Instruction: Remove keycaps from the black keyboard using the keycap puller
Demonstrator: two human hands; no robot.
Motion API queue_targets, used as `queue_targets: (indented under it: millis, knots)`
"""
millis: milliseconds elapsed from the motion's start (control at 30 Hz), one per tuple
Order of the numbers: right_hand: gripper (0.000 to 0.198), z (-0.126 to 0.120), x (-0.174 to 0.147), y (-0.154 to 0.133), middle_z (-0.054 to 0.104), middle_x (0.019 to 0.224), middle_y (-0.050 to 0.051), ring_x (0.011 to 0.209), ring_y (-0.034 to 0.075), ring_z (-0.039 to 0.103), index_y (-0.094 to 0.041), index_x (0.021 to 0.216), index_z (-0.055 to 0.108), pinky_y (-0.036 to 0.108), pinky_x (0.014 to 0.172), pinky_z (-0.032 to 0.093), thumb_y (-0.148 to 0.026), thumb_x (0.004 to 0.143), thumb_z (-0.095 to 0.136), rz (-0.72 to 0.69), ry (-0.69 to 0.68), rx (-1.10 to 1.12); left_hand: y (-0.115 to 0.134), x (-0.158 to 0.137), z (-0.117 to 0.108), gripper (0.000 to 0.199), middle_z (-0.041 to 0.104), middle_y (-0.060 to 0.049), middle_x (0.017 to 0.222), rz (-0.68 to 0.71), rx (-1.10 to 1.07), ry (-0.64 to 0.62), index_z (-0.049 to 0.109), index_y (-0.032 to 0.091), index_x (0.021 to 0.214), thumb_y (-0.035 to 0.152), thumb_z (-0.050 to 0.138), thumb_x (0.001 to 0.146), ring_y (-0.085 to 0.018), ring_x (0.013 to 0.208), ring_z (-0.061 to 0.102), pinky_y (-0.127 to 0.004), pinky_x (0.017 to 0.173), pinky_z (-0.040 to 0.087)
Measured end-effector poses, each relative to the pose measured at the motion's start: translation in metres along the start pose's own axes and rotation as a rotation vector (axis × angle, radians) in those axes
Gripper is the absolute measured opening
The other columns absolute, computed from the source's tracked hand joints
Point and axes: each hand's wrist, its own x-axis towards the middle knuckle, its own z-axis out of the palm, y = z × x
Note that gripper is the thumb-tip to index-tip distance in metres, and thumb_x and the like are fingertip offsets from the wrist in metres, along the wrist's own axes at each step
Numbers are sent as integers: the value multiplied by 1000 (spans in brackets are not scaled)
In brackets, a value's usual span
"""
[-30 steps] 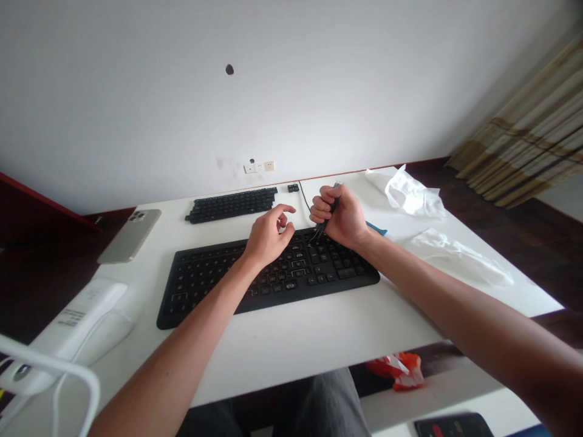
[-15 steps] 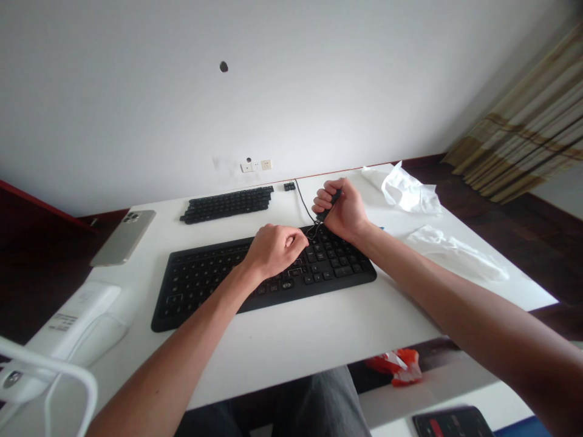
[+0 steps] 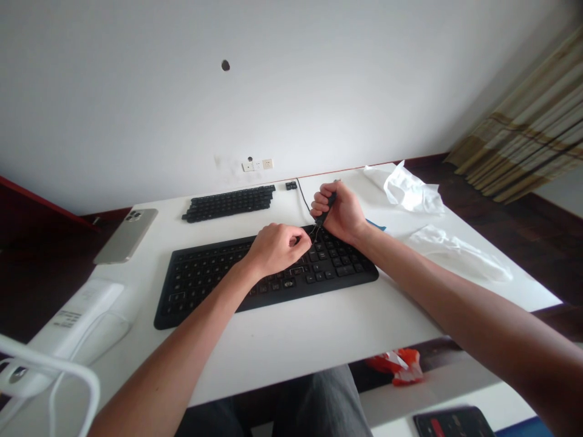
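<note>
The right hand (image 3: 339,209) is wrapped in a fist around the dark handle of a puller (image 3: 323,217), its thin wires (image 3: 316,231) pointing down over the back edge of the keyboard (image 3: 200,276), right of its middle. The left hand (image 3: 277,247) hovers over the middle of the keyboard, fingers curled, thumb and forefinger drawn together right at the wire ends. From where I stand I can't tell whether a key is pinched there or only the wires.

I'd judge the step in hand to be freeing a key from the wires, or setting them; the pictures don't settle which. The next move, to my eye, calls for a steady right fist and a light fingertip touch from the left, so the thin wires don't bend.

Just behind the keyboard lie neat rows of what look like loose keys (image 3: 230,205), with a small group of keys (image 3: 291,186) to their right and the cable (image 3: 304,197) near that. Left of the keyboard are a phone (image 3: 127,237) and a white power strip (image 3: 66,321); to its right, two crumpled white bags (image 3: 416,193) (image 3: 460,255).
</note>
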Motion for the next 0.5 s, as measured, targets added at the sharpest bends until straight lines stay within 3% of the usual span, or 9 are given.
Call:
queue_targets:
  millis: [500]
  knots:
    - [50,4,-5,0,29,63,-6,53,13,28,-25,73,26,29,50,33,-33,84,73,7,-90,-23,0,2,-13,30,54,3,53,-48,-117,-138,83,20,95,29,55,92,-12,48,41,-27,52,28]
